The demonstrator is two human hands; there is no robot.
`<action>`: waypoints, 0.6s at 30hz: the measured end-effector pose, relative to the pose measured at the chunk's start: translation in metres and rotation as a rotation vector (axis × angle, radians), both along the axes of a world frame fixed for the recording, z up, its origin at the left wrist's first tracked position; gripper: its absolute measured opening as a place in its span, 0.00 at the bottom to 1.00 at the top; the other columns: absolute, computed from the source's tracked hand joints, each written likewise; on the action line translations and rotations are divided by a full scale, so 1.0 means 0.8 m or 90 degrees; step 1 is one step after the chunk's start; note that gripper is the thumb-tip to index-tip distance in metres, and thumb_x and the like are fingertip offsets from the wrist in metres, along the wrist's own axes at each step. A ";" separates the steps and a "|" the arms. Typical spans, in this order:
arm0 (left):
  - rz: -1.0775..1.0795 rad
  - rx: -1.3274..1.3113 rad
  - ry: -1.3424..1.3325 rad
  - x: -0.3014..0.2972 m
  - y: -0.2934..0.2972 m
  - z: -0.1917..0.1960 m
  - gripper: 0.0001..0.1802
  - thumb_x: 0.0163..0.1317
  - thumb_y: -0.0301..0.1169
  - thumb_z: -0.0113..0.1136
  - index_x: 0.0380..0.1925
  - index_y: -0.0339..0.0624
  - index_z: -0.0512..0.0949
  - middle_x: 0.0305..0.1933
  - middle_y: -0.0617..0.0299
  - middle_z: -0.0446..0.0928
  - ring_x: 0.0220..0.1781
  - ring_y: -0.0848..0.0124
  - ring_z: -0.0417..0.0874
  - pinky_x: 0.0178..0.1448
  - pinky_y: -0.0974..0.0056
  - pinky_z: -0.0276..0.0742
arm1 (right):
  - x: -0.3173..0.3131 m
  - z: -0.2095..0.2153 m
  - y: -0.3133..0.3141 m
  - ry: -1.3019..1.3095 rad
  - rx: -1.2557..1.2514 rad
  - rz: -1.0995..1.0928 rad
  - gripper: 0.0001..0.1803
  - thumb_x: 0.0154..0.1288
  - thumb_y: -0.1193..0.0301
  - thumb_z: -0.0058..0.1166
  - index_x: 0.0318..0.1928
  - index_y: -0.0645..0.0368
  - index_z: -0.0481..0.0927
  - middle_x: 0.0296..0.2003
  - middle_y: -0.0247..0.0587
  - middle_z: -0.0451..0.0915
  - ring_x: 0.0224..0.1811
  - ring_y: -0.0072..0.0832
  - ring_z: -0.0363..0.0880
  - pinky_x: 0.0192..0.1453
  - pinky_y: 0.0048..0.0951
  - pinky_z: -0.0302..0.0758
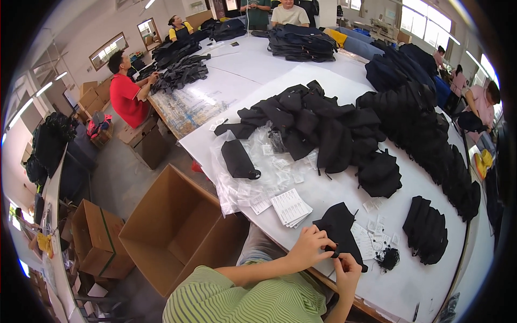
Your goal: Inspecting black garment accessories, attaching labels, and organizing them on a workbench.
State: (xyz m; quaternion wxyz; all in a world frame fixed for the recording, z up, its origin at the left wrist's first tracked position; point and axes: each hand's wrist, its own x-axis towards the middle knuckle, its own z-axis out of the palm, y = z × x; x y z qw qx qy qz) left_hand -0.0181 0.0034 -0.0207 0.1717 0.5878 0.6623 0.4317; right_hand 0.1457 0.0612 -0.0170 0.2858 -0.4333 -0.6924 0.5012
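Note:
A black fabric pouch (340,229) lies at the table's near edge. My left hand (311,249) is closed on its near end, fingers pinched at a small black tab or loop. Just beside it my right hand (348,271) is closed too, thumb and fingertips pressed together at the same end; what they pinch is too small to make out. To the left lies a stack of white printed cards (291,208). A tangle of thin black cords (388,259) and several small clear packets (376,225) sit to the right of the pouch.
Piled black pouches (307,121) cover the table's middle, with a clear plastic bag (231,188) beside them. More pouches stand in a row (425,230) at right. An open cardboard box (177,226) stands on my left. A pen (416,312) lies near. Other people work around the table.

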 end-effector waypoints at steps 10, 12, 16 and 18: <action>-0.068 -0.004 -0.104 -0.002 -0.006 -0.008 0.07 0.55 0.32 0.62 0.32 0.43 0.81 0.31 0.66 0.74 0.37 0.68 0.73 0.47 0.63 0.63 | -0.006 0.010 -0.009 -0.026 0.051 0.035 0.04 0.56 0.78 0.61 0.31 0.64 0.79 0.14 0.24 0.61 0.18 0.11 0.54 0.21 0.20 0.49; -0.034 0.023 -0.216 -0.004 -0.005 0.000 0.06 0.57 0.29 0.61 0.32 0.40 0.79 0.32 0.65 0.74 0.36 0.69 0.75 0.44 0.65 0.67 | -0.006 -0.004 -0.007 0.027 0.040 0.013 0.05 0.59 0.77 0.58 0.36 0.63 0.78 0.19 0.24 0.67 0.18 0.10 0.57 0.22 0.17 0.51; 0.025 0.084 -0.300 -0.007 -0.009 0.014 0.04 0.62 0.27 0.57 0.33 0.38 0.75 0.30 0.66 0.73 0.34 0.75 0.73 0.40 0.70 0.70 | 0.006 -0.004 -0.002 0.250 -0.127 -0.054 0.06 0.61 0.78 0.53 0.39 0.58 0.72 0.29 0.34 0.75 0.18 0.11 0.59 0.21 0.13 0.53; 0.002 0.078 -0.427 -0.005 -0.010 0.007 0.04 0.63 0.27 0.57 0.34 0.38 0.75 0.29 0.67 0.72 0.32 0.77 0.72 0.39 0.71 0.69 | 0.014 0.005 -0.001 0.293 -0.178 -0.054 0.06 0.60 0.79 0.53 0.38 0.59 0.72 0.29 0.36 0.75 0.18 0.11 0.59 0.21 0.13 0.53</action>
